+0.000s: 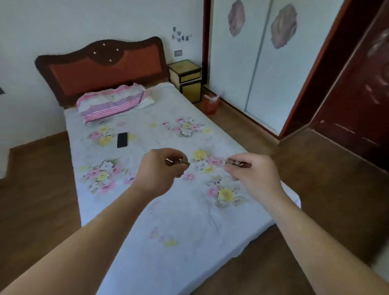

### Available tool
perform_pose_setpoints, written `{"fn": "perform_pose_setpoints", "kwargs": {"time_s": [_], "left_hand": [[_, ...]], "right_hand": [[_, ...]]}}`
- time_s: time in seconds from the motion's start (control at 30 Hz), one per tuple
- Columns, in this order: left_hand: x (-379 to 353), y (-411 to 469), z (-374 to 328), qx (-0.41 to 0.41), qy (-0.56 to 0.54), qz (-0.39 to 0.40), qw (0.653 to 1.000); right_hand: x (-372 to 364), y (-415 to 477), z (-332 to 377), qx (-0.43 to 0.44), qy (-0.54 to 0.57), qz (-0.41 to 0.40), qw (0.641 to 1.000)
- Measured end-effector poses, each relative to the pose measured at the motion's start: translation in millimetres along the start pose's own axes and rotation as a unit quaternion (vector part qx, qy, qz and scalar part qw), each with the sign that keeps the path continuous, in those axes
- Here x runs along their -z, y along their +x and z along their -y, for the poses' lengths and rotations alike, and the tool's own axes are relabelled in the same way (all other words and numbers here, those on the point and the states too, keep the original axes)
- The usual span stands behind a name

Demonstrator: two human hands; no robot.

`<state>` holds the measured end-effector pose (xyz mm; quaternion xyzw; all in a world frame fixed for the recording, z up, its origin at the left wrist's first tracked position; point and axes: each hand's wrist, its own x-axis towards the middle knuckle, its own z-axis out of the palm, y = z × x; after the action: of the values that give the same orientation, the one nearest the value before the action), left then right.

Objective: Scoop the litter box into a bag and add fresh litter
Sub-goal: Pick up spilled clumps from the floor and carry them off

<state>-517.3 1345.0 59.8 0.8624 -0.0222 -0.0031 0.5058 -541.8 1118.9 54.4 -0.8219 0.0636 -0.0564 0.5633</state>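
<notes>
Both my arms reach out over a bed. My left hand (162,168) pinches a small brownish object (185,162) between thumb and fingers. At the same height, a short way to the right, my right hand (254,173) pinches a small brown patterned piece (235,163). The two pieces are blurred and stay apart. What they are cannot be told. No litter box, scoop, bag or litter shows in this view.
The bed (185,246) has a white floral sheet, a black phone (122,140) and a pink striped pillow (111,104). A yellow nightstand (187,78) and a red bin (210,103) stand at the far right. White wardrobe doors (258,61) and a dark red door (367,98) line the right side.
</notes>
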Motion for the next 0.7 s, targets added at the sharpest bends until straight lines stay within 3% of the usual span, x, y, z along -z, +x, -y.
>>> {"fn": "perform_pose_setpoints", "kwargs": {"time_s": [0.33,0.7], "left_hand": [[-185,130,-75,-0.109,-0.020,0.176,0.978],[-354,225,-169,-0.182,0.017,0.285,0.941]], "right_hand": [[153,66,-81,-0.081,-0.073,-0.161,0.981],[288,128,-140,-0.151,-0.089,-0.283,0.943]]}}
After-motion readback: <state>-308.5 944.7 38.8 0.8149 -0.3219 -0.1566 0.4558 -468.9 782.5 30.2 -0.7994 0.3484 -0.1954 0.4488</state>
